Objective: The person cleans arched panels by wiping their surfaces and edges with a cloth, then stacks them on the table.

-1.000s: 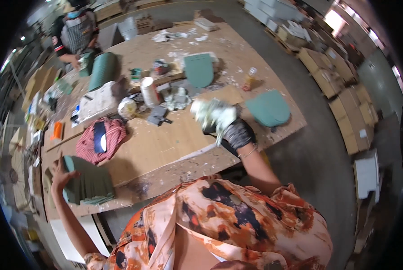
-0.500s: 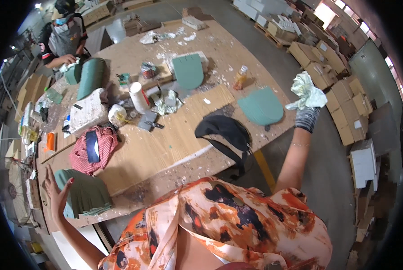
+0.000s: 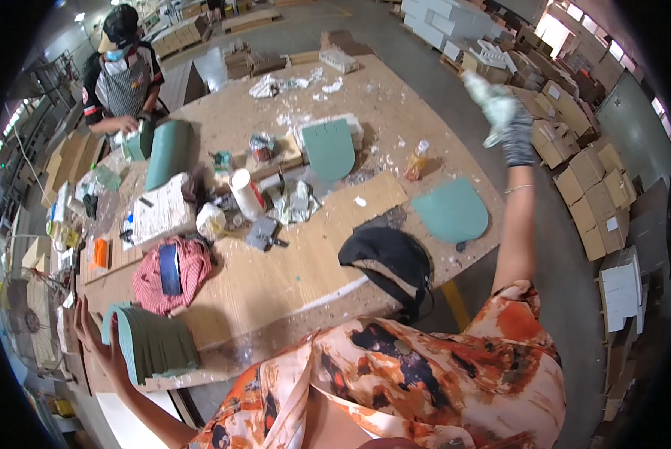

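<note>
My left hand is bare, with fingers spread and thumb apart. It is beside the left end of a stack of curved green panels at the table's near left corner; whether it touches them I cannot tell. Raised off the table's right side, my right hand wears a dark grey knit glove. A crumpled pale cloth is in its grip and hides most of the fingers. A flat green panel with a rounded end lies at the table's right edge, left of that arm.
On the table are a black cap-like bag, a red checked cloth, a white-and-red bottle and a small amber bottle. Another green panel leans farther back. Across the table, a co-worker handles a green piece. Cardboard boxes stand at right.
My right hand has swung farther out, and the cloth now trails to its upper left. The left hand stays open beside the stack. The whole view has shifted slightly.
</note>
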Action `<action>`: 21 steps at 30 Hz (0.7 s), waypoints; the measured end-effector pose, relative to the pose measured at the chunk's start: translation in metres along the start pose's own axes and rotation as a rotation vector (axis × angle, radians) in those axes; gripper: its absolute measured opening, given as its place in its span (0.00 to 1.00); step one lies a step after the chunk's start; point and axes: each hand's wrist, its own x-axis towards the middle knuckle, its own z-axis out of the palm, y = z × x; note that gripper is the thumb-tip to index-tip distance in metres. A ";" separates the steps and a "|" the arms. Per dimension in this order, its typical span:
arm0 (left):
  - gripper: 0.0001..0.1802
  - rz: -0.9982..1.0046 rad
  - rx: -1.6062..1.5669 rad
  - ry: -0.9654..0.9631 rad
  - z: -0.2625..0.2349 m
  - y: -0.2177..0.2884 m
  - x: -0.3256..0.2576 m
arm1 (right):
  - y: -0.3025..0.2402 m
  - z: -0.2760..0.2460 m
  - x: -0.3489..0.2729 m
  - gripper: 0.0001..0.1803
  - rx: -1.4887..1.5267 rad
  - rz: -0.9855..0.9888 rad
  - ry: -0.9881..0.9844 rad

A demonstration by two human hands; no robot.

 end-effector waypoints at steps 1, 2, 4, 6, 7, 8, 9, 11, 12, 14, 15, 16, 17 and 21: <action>0.27 0.018 0.012 0.008 -0.007 0.009 -0.003 | -0.021 0.028 -0.012 0.16 0.332 -0.150 0.131; 0.26 0.000 -0.095 0.026 -0.006 0.013 -0.001 | -0.021 0.047 -0.015 0.14 0.302 -0.071 0.044; 0.25 0.001 -0.239 0.043 0.000 0.020 0.003 | -0.006 0.099 -0.027 0.12 0.404 0.129 -0.041; 0.24 0.011 -0.237 0.055 0.011 0.029 0.005 | 0.013 0.171 -0.043 0.11 0.457 0.139 0.010; 0.23 0.013 -0.246 0.033 0.015 0.034 0.007 | 0.021 0.198 -0.045 0.11 0.379 0.036 0.057; 0.24 0.001 -0.242 0.025 0.020 0.039 0.009 | 0.009 0.195 -0.045 0.11 0.246 0.032 -0.037; 0.24 -0.011 -0.239 0.015 0.025 0.045 0.012 | 0.018 0.224 -0.047 0.11 -0.128 -0.033 -0.175; 0.27 -0.011 -0.215 0.020 0.021 0.058 0.014 | 0.017 0.261 -0.070 0.13 -0.005 0.130 -0.172; 0.27 -0.037 -0.203 0.012 0.018 0.061 0.011 | 0.001 0.261 -0.070 0.14 -0.114 0.047 -0.356; 0.26 -0.034 -0.260 0.011 0.031 0.055 0.017 | 0.052 0.288 -0.065 0.14 -0.223 0.069 -0.413; 0.26 -0.030 -0.273 0.014 0.034 0.050 0.016 | 0.070 0.300 -0.062 0.14 -0.318 0.070 -0.495; 0.26 -0.111 -0.165 0.034 0.020 0.048 -0.004 | -0.044 0.256 -0.053 0.16 -0.155 0.193 -0.484; 0.25 -0.112 -0.190 0.040 0.025 0.048 0.000 | -0.019 0.251 -0.056 0.16 -0.177 0.218 -0.465; 0.23 -0.115 -0.289 0.079 0.030 0.026 0.001 | 0.052 0.287 -0.073 0.16 -0.178 0.136 -0.305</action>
